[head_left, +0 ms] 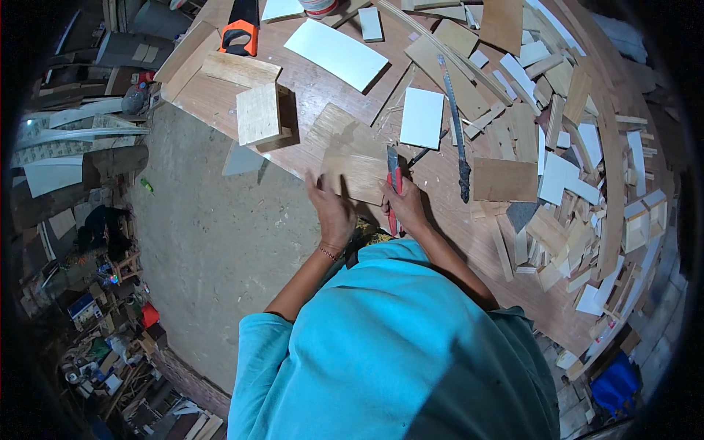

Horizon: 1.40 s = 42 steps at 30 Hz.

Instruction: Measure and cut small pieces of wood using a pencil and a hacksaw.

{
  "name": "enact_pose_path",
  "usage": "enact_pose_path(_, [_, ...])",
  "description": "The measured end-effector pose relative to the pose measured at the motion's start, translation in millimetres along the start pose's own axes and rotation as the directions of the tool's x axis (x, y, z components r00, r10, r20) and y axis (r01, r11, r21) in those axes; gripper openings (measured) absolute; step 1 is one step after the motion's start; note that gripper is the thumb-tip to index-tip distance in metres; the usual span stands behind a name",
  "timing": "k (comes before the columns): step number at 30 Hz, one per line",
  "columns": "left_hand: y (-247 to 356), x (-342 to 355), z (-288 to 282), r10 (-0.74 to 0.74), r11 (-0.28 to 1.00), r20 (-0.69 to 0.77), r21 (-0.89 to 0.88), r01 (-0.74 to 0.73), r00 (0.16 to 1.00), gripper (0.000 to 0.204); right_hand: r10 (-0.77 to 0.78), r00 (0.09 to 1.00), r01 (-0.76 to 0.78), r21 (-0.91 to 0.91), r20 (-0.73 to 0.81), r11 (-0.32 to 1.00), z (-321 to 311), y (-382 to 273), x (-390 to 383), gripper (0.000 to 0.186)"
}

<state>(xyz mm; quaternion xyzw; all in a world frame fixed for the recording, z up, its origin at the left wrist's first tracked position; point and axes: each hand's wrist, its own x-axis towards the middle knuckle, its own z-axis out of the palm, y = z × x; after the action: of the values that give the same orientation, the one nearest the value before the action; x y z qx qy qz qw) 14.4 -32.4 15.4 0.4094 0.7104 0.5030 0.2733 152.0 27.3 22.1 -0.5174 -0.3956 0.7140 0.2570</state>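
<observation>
A thin rectangular plywood board lies at the table's front edge. My left hand is at its lower-left corner, fingers slightly bent and apart, somewhat blurred; whether they touch the board is unclear. My right hand is closed on a red-handled utility knife, held upright in the picture over the board's right side with its dark end pointing away from me. A small wooden box-like piece stands left of the board, and a white panel lies behind it to the right, beside a long metal bar with a dark wrapped end.
The wooden table carries a large pile of wood and white offcuts on the right, plus an orange-handled saw and a white panel at the back. Below, the concrete floor is bordered by stacked scrap and clutter.
</observation>
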Motion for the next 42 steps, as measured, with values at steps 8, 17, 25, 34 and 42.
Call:
enact_pose_path(8, [-1, 37, 0, -0.564, 0.815, -0.164, -0.268, 0.514, 0.809, 0.06, 0.001, 0.999, 0.0, 0.011, -0.053, 1.0, 1, 5, 5, 0.017])
enact_pose_path(17, [3, 97, -15, -0.17, 0.975, -0.055, -0.155, 0.16, 0.984, 0.029, -0.099, 0.988, 0.042, -0.401, -0.122, 0.915, -13, 22, 21, 0.025])
enact_pose_path(25, [55, 126, -29, 0.007, 0.98, 0.322, 0.188, -0.071, 0.947, 0.028, -0.154, 0.987, 0.055, -0.846, -0.033, 0.531, -9, -22, 13, 0.026])
enact_pose_path(34, [84, 141, -19, 0.114, 0.67, 0.697, 0.472, -0.573, 0.708, 0.03, -0.114, 0.993, 0.046, -0.84, -0.019, 0.541, 0, -37, 3, 0.027])
enact_pose_path(42, [79, 134, -12, 0.168, 0.664, 0.759, 0.385, -0.641, 0.629, 0.016, -0.142, 0.989, 0.047, -0.85, -0.033, 0.525, 2, -46, -12, 0.027])
